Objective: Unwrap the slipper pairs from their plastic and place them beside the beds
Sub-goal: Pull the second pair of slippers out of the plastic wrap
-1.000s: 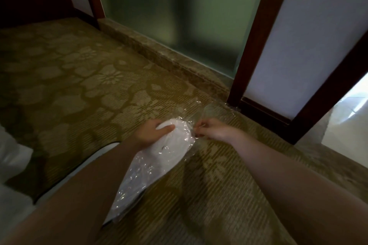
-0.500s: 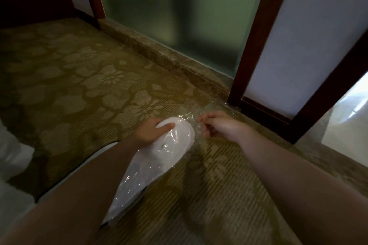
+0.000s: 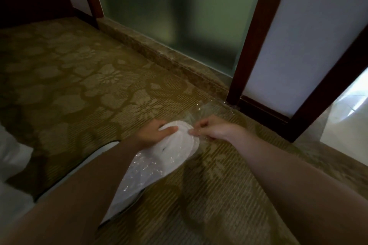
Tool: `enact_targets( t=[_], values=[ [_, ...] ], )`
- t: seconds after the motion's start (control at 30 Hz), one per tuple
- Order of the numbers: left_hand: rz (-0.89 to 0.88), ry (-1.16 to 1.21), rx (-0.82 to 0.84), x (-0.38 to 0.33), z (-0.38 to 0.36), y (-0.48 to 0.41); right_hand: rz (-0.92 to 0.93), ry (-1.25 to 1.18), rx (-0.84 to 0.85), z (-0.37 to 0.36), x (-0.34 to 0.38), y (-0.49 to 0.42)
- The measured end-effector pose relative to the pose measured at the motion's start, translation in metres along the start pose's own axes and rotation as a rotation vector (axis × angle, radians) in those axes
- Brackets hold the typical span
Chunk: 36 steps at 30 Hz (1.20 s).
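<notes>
A white slipper pair [image 3: 159, 163] in a clear plastic wrapper is held over the patterned carpet in the middle of the view. My left hand [image 3: 152, 134] grips its far rounded end, thumb on top. My right hand [image 3: 209, 130] pinches the loose clear plastic [image 3: 211, 110] at that same end, where the wrapper stretches out towards the door frame. The near end of the pack hangs down under my left forearm.
White bedding [image 3: 12, 157] lies at the left edge. A frosted glass panel [image 3: 179, 16] on a stone sill runs along the back. Dark wooden door frames [image 3: 251, 42] stand at the right, with a bright tiled floor [image 3: 346, 121] beyond.
My right hand moved a little away from the slipper end and came back, now pinching the plastic against it. The pack and my left hand have barely shifted.
</notes>
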<state>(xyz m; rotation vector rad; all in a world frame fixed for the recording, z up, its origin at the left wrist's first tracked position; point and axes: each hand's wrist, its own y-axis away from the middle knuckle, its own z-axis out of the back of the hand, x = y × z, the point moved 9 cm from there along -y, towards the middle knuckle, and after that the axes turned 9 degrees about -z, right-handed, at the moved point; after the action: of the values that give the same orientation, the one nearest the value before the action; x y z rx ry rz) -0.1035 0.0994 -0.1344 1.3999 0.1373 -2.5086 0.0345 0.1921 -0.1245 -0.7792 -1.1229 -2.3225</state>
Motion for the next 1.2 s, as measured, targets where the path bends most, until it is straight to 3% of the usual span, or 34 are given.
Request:
enact_targets(
  t=[0.37,0.5,0.67,0.77,0.87,0.93,1.07,1.2],
  values=[
    [0.18,-0.138,-0.066,0.028,0.015,-0.009,0.055,0.05,-0.205,0.017,0.007,-0.012],
    [0.323,-0.119,-0.18,0.046,0.027,-0.006,0.016,-0.007,-0.335,0.042,-0.01,-0.014],
    [0.441,-0.286,-0.339,0.058,0.048,0.009,0.002,-0.234,-0.519,0.077,-0.044,-0.009],
    [0.424,-0.126,-0.5,0.056,0.059,0.011,-0.048,-0.353,-0.556,0.087,-0.064,-0.009],
    [0.493,0.32,-0.59,0.07,0.055,0.014,-0.088,-0.471,-0.528,0.089,-0.077,-0.012],
    [0.583,0.525,-0.53,0.077,0.044,0.019,-0.09,-0.477,-0.517,0.09,-0.081,-0.012],
    [0.558,0.634,-0.406,0.078,0.039,0.02,-0.1,-0.525,-0.533,0.092,-0.09,-0.009],
    [0.589,0.667,-0.355,0.074,0.033,0.024,-0.128,-0.583,-0.444,0.085,-0.097,-0.014]
  ],
)
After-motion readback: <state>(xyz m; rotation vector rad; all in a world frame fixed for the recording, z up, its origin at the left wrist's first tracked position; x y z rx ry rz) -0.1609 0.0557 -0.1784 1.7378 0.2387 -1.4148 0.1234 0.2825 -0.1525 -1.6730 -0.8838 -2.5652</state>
